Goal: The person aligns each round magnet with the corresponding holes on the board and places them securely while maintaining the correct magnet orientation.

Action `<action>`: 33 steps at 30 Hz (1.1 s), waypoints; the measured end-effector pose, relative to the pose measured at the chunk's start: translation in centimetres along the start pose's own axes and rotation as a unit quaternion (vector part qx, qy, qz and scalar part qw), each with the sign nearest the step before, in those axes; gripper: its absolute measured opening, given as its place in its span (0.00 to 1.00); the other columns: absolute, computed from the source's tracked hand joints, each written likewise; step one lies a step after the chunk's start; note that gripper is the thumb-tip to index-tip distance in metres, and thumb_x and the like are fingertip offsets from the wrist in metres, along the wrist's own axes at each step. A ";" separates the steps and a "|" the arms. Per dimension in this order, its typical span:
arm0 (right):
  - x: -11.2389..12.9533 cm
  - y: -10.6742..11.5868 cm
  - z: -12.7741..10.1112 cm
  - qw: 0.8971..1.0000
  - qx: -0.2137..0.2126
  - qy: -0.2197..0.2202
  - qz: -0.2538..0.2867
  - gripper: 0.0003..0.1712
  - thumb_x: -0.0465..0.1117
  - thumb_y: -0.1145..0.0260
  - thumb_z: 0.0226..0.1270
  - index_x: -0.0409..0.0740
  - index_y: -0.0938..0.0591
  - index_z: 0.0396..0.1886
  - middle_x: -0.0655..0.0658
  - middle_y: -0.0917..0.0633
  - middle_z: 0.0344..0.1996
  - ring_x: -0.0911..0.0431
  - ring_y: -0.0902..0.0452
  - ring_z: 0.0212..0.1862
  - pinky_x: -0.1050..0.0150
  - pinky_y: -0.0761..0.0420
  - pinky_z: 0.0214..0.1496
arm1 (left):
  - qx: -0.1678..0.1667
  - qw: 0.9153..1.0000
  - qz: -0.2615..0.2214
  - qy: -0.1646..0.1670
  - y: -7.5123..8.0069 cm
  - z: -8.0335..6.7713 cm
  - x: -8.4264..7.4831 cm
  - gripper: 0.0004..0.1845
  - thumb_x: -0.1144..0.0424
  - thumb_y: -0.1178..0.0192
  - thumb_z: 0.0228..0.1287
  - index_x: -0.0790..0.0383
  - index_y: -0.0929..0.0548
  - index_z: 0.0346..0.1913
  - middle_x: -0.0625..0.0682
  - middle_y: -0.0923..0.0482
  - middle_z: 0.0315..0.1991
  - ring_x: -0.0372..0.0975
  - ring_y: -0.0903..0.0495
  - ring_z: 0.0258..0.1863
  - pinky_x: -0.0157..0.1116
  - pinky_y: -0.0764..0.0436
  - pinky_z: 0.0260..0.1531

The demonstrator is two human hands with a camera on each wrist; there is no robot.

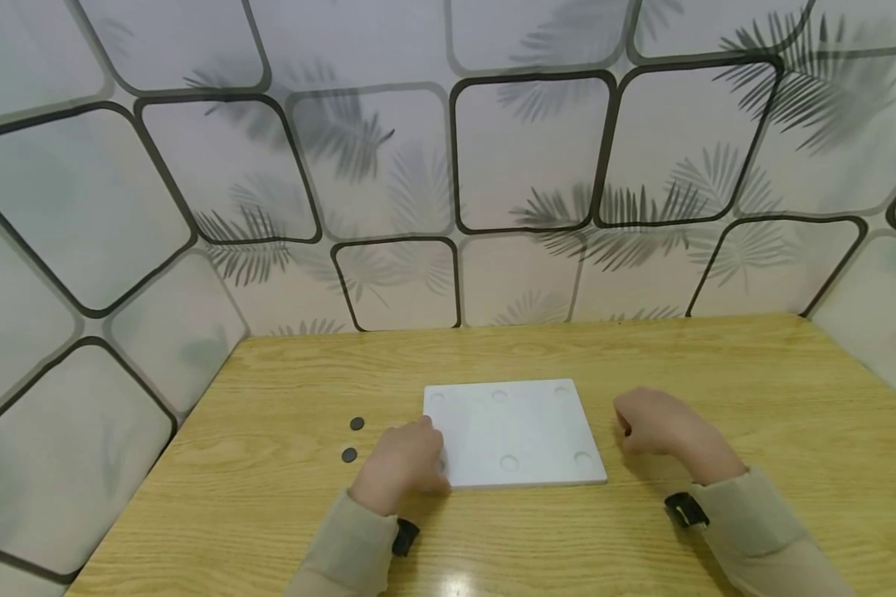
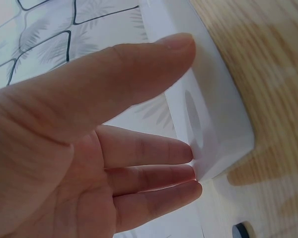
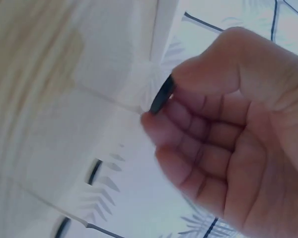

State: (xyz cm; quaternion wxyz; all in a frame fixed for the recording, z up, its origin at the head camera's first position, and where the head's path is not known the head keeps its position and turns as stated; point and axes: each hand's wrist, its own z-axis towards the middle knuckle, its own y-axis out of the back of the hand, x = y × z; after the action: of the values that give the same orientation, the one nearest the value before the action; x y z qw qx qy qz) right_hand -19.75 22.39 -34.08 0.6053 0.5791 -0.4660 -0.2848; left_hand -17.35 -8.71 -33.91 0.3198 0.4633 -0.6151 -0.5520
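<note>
A white board point(image 1: 513, 431) with several shallow round recesses lies flat on the table. My left hand point(image 1: 406, 460) is at its left end, with the thumb and fingertips against the board point(image 2: 223, 99) near a corner in the left wrist view. Those fingers are nearly straight. Right of the board, my right hand point(image 1: 653, 424) pinches a small dark disc point(image 3: 162, 94) between thumb and finger. The head view hides that disc behind the hand. Two dark discs point(image 1: 357, 424) lie on the table left of the board.
Wood-grain table point(image 1: 321, 365) surrounds the board. Patterned panels point(image 1: 530, 157) rise along its back and sides. The right wrist view shows two more dark pieces point(image 3: 94, 172) on the table beyond the right hand. Black straps point(image 1: 687, 510) circle both wrists.
</note>
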 end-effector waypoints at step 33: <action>0.5 2.8 -0.1 0.974 -0.183 0.123 0.059 0.10 0.29 0.36 0.48 0.43 0.26 0.29 0.52 0.26 0.27 0.57 0.29 0.31 0.61 0.26 0.32 | -0.003 1.000 -0.007 0.002 0.0 0.0 -0.1 0.15 0.57 0.30 0.38 0.60 0.26 0.21 0.48 0.35 0.24 0.39 0.35 0.21 0.35 0.32 0.21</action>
State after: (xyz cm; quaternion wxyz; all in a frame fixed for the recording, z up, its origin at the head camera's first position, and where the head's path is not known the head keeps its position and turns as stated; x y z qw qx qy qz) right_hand -20.06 22.47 -31.28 0.7692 0.4605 -0.3615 -0.2561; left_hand -17.34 -8.60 -33.88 0.3185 0.4678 -0.6099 -0.5548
